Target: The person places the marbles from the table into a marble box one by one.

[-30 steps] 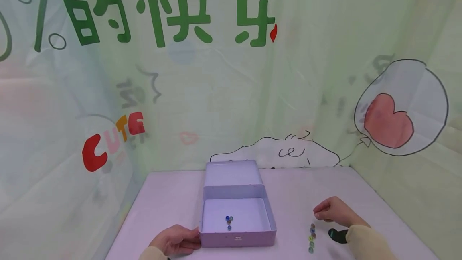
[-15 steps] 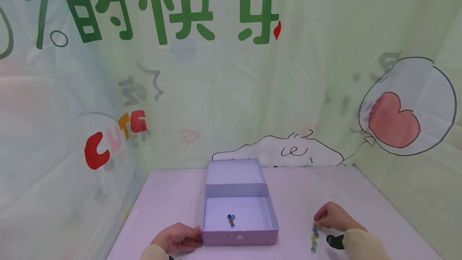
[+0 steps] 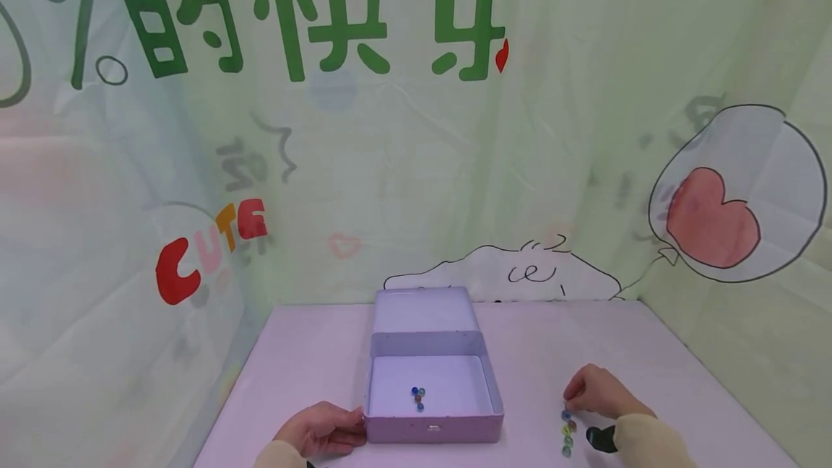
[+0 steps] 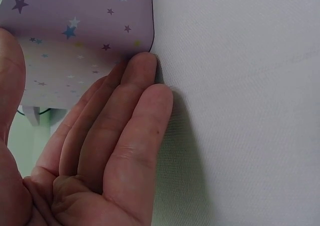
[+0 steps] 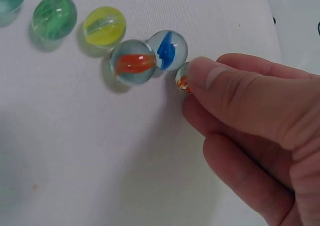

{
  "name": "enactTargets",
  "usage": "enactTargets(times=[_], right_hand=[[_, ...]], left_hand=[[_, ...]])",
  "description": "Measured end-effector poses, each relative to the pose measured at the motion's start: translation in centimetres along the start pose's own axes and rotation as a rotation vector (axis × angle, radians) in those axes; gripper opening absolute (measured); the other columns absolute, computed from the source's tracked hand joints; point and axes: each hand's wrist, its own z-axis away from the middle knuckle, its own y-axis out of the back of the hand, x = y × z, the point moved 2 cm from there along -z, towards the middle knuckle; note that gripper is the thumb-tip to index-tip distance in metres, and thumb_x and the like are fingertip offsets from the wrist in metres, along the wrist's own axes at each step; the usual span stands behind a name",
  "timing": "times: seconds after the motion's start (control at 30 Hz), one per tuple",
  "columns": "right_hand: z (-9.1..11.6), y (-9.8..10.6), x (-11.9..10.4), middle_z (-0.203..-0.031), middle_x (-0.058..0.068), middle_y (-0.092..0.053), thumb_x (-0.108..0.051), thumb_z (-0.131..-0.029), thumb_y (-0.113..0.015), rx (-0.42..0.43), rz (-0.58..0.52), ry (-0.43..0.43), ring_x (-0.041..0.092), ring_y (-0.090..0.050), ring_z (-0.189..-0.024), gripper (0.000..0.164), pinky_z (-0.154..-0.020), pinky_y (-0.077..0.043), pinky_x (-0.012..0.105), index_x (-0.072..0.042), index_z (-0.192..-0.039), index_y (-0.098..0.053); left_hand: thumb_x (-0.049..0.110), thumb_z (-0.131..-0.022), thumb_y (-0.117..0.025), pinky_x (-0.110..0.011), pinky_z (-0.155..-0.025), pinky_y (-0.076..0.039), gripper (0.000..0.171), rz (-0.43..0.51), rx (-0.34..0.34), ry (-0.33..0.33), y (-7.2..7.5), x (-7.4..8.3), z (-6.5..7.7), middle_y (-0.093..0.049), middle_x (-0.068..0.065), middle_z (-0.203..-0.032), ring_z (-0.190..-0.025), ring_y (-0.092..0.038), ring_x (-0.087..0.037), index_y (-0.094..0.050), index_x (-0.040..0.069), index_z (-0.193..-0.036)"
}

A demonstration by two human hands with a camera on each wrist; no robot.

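Note:
My right hand (image 3: 601, 390) pinches a clear marble (image 5: 181, 80) with an orange swirl between thumb and fingers, mostly covered by the thumb. Right beside it on the table lie a blue-swirled marble (image 5: 169, 51) and an orange-swirled marble (image 5: 132, 62), with a yellow marble (image 5: 104, 27) and a green marble (image 5: 55, 17) farther along the row. To the left, a lilac box (image 3: 464, 430) has its lid tipped back, and several marbles (image 3: 418, 399) sit inside. My left hand (image 3: 321, 430) touches the box's front left corner, its fingers extended along the side.
The box's lid (image 3: 425, 310) leans toward the back of the pale table (image 3: 533, 338). Printed cloth (image 3: 416, 186) hangs behind and along both sides. A dark wrist strap piece (image 3: 601, 439) shows near the right sleeve.
My right hand has come down and nearer to me onto the far end of the marble row, where it now pinches a marble. The left hand stays at the box.

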Motion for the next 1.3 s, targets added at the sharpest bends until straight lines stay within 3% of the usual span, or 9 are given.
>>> enactTargets(times=[0.17, 0.4, 0.77, 0.97, 1.3], right_hand=[[0.3, 0.2, -0.2, -0.087, 0.001, -0.072, -0.009, -0.08, -0.086, 0.002, -0.018, -0.01, 0.017, -0.064, -0.08, 0.019, -0.075, -0.059, 0.039, -0.004, -0.094, -0.075], [1.2, 1.5, -1.2, -0.094, 0.004, -0.076, -0.012, -0.084, -0.083, 0.028, -0.152, 0.002, 0.016, -0.068, -0.085, 0.026, -0.079, -0.061, 0.039, 0.001, -0.105, -0.076], [2.2, 4.6, -2.8, -0.096, 0.011, -0.079, -0.014, -0.089, -0.08, -0.039, -0.208, 0.173, 0.02, -0.072, -0.088, 0.032, -0.082, -0.063, 0.044, 0.009, -0.109, -0.072], [1.7, 4.1, -7.2, -0.094, 0.012, -0.079, -0.012, -0.088, -0.08, -0.043, -0.22, 0.28, 0.023, -0.073, -0.087, 0.023, -0.079, -0.063, 0.042, 0.005, -0.103, -0.075], [-0.4, 0.1, -15.9, -0.087, 0.008, -0.078, -0.01, -0.084, -0.083, -0.086, -0.208, 0.403, 0.021, -0.07, -0.08, 0.018, -0.075, -0.062, 0.038, 0.001, -0.097, -0.078]], left_hand=[[0.025, -0.102, -0.065, -0.036, -0.088, -0.062, 0.034, 0.002, 0.003, -0.007, -0.1, 0.0, 0.2, -0.078, -0.018, -0.107, -0.092, -0.076, -0.018, -0.074, -0.005, -0.116], [0.025, -0.103, -0.064, -0.036, -0.089, -0.062, 0.033, 0.009, -0.008, -0.016, 0.0, 0.0, 0.5, -0.077, -0.018, -0.108, -0.092, -0.076, -0.017, -0.074, -0.004, -0.116], [0.026, -0.102, -0.066, -0.035, -0.087, -0.062, 0.035, -0.002, 0.004, -0.021, 1.0, -0.3, 0.4, -0.078, -0.017, -0.105, -0.09, -0.076, -0.015, -0.074, -0.005, -0.115], [0.027, -0.102, -0.066, -0.036, -0.088, -0.062, 0.037, -0.017, 0.024, -0.036, 0.8, -0.2, 0.7, -0.078, -0.018, -0.106, -0.091, -0.075, -0.016, -0.074, -0.006, -0.115], [0.029, -0.101, -0.067, -0.035, -0.087, -0.062, 0.039, -0.037, 0.016, -0.034, 0.2, -0.2, 0.1, -0.078, -0.016, -0.106, -0.091, -0.076, -0.016, -0.073, -0.007, -0.116]])
